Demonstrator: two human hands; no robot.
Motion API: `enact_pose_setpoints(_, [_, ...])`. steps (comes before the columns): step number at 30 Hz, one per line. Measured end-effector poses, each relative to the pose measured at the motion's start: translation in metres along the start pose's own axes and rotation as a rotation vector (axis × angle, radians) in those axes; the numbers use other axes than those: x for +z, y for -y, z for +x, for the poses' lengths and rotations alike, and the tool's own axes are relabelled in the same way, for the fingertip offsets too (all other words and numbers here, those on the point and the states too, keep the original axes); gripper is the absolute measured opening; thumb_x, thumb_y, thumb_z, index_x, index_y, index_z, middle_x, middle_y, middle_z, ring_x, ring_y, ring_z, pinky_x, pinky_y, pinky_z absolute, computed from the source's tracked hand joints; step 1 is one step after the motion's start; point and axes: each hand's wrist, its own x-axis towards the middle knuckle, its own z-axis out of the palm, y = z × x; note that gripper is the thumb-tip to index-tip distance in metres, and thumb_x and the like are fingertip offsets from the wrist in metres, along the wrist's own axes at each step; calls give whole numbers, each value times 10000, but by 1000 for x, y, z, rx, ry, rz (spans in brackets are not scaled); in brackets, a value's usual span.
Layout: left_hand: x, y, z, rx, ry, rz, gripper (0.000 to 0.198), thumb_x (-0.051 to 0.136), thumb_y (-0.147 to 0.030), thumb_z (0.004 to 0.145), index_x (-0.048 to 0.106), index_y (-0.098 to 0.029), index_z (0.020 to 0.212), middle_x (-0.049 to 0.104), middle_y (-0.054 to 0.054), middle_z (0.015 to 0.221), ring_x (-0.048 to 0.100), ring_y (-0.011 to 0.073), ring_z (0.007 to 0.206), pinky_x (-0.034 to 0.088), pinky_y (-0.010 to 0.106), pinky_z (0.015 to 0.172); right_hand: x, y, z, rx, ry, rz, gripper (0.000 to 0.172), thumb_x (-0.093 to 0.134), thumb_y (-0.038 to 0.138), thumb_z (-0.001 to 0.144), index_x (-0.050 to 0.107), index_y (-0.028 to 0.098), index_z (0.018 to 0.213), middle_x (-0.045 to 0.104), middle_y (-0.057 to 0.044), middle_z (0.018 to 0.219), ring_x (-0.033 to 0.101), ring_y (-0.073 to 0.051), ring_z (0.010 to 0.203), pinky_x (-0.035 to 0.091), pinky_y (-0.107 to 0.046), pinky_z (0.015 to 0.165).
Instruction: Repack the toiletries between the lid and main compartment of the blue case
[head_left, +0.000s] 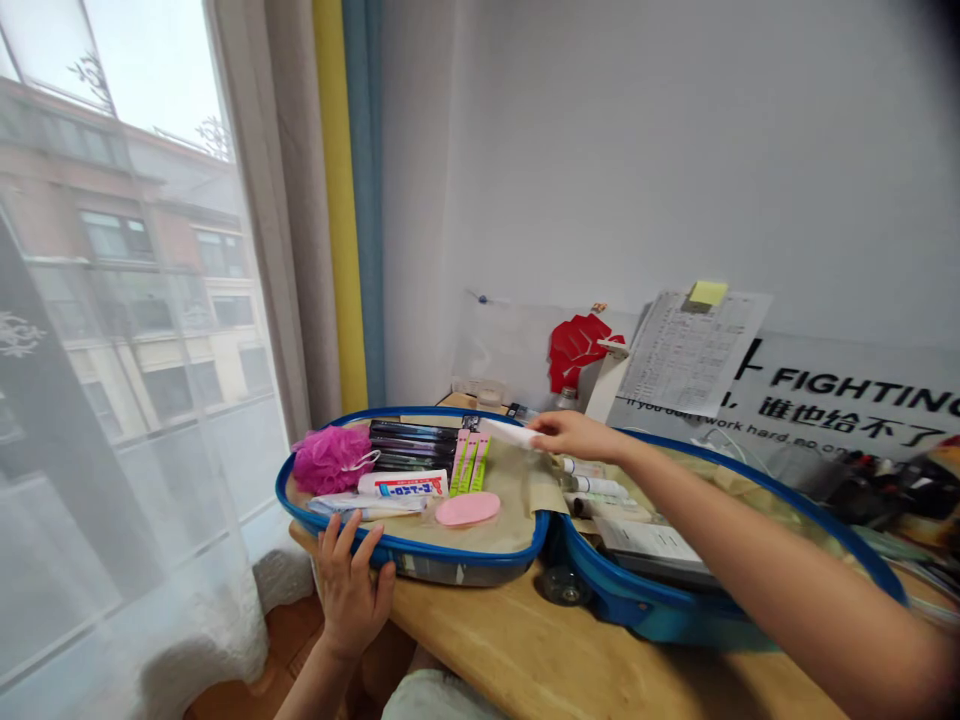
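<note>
Progress check: looks partway to me. The blue suitcase [652, 615] lies open on the tabletop [517, 640], and the left half [519, 495] has a fair spread laid out. Going round that half like a clock: purple bath puff [330, 462] at 9 to 10, dark slim packs [412, 445] at 12, pink-and-green sticks [470, 463] around 1, pink oval [467, 509] around 4, clear-wrapped packet [367, 503] around 7 to 8, toothpaste-like tube [405, 485] near the middle. I'd count those as done, since no hand is on them. Not done: the slim white item [506, 433], up around 1 to 2 by the far edge, pinched between the fingers of the right hand [574, 437]. Can't tell if it's touching the lining or hanging just above. The left hand [351, 595] is at 7, fingers spread over the near rim. Bare lining shows around 3, so there's room left there. The right half has white tubes [600, 487] at its 10 and a grey booklet [651, 541] nearer 8, partly behind the forearm. No idea how many pieces remain.
</note>
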Motion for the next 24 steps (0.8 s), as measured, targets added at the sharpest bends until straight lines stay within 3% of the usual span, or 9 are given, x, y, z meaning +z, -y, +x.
enact_pose_setpoints(5, [0, 1, -2, -17, 19, 21, 501, 497, -211, 855, 384, -219, 1342, 338, 143, 1454, 200, 331, 1413, 223, 586, 1107, 58, 55, 69, -33, 105, -32, 293, 584, 397, 741, 705, 183, 899, 676, 6, 793, 564, -128, 720, 387, -218, 629])
enact_pose_setpoints(10, [0, 0, -3, -27, 27, 27, 482, 487, -206, 861, 386, -214, 1333, 346, 146, 1441, 194, 326, 1416, 223, 583, 1109, 96, 79, 106, -20, 191, -95, 254, 585, 388, 798, 704, 174, 866, 674, 12, 751, 588, -140, 723, 418, -233, 637])
enact_pose_setpoints(17, [0, -3, -1, -26, 23, 16, 465, 479, -194, 867, 392, -205, 1323, 331, 149, 1451, 181, 308, 1422, 200, 560, 1125, 112, 85, 124, -43, 307, -177, 327, 544, 426, 885, 621, 145, 1033, 625, -30, 1066, 603, -193, 949, 511, -369, 823])
enact_pose_setpoints(24, [1, -2, -4, -41, 21, 21, 473, 476, -209, 872, 396, -208, 1338, 328, 141, 1472, 192, 322, 1420, 212, 569, 1121, 116, 86, 125, -87, 302, -205, 339, 548, 383, 892, 574, 168, 1153, 589, -64, 1169, 588, -189, 1004, 508, -396, 853])
